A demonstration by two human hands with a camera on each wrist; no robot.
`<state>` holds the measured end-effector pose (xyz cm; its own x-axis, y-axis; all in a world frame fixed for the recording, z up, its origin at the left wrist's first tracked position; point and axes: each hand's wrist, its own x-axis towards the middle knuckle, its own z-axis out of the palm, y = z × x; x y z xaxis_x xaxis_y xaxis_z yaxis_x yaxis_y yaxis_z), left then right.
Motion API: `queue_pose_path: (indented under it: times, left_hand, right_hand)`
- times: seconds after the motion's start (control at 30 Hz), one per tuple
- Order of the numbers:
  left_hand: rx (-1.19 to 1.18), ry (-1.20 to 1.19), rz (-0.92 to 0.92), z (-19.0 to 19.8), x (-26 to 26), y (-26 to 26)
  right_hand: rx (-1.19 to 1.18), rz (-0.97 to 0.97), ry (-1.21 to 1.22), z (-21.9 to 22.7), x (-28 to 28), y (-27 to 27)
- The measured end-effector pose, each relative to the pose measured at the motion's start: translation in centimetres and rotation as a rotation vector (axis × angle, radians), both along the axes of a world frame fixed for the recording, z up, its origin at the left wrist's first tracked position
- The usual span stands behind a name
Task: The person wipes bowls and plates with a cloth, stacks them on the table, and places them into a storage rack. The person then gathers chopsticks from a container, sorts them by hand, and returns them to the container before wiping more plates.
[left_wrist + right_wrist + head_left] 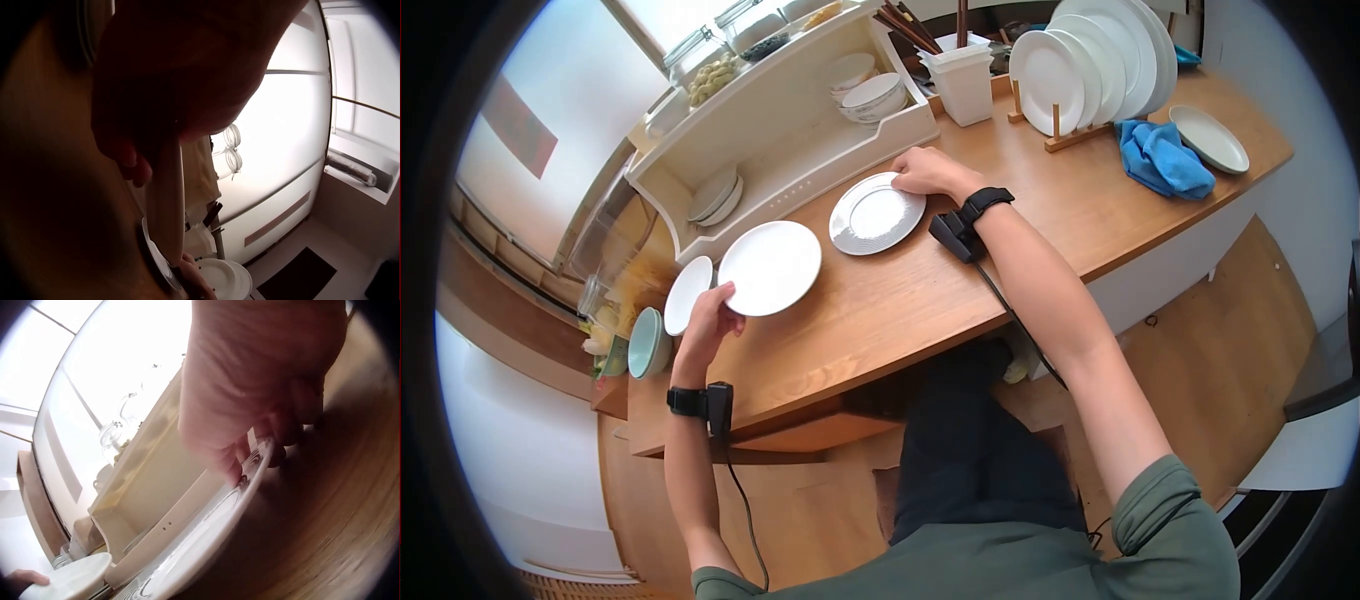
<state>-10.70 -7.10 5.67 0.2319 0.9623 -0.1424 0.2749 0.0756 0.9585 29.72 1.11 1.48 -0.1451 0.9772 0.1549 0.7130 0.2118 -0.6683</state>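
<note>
My left hand (712,316) grips a round white plate (772,268) by its near left edge, thumb over the rim. Seen side-on in the left wrist view, that plate (165,206) is tilted and held above the wooden tabletop. My right hand (937,172) pinches the far right rim of a smaller plate (876,214) with a fine pattern around its border. In the right wrist view, this patterned plate (209,540) slants, its rim between thumb and fingers. Another white plate (688,296) lies just left of the held one, close to my left hand.
Pale green bowls (647,345) stand at the table's left end. A cream shelf (800,205) with bowls and small plates runs along the back. Toward the right are a white chopstick holder (960,88), a wooden rack (1084,138) of upright plates, a blue cloth (1165,162) and an oval dish (1212,140).
</note>
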Motion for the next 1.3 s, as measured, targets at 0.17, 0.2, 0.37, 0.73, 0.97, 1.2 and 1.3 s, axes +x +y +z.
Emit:
queue_pose_path:
  times: [0.17,0.2,0.37,0.73,0.97,1.2,1.3]
  left_hand:
    - [-0.055,-0.019,-0.065,-1.5,2.9,1.2]
    - [-0.078,-0.004,-0.072,-1.9,3.0,1.7]
    - [-0.121,0.133,-0.002,-2.4,3.5,3.3]
    - [0.003,0.359,0.047,-4.2,1.7,5.7]
    - [0.252,0.216,-0.065,-2.0,4.8,3.7]
    - [0.742,0.483,-0.653,-2.7,16.8,0.3]
    - [0.852,0.572,-0.716,-3.6,16.8,0.7]
  right_hand:
    - [0.041,-0.039,-0.014,0.0,2.4,-0.4]
    - [0.059,-0.050,-0.014,0.0,2.8,-0.4]
    - [0.085,-0.109,0.017,-0.5,4.0,-0.1]
    - [0.316,-0.193,0.012,0.6,7.5,-5.6]
    - [0.455,-0.633,-0.195,3.6,22.1,-16.3]
    - [0.329,-0.525,-0.601,1.7,30.2,-18.5]
    - [0.216,-0.479,-0.620,1.3,26.4,-19.0]
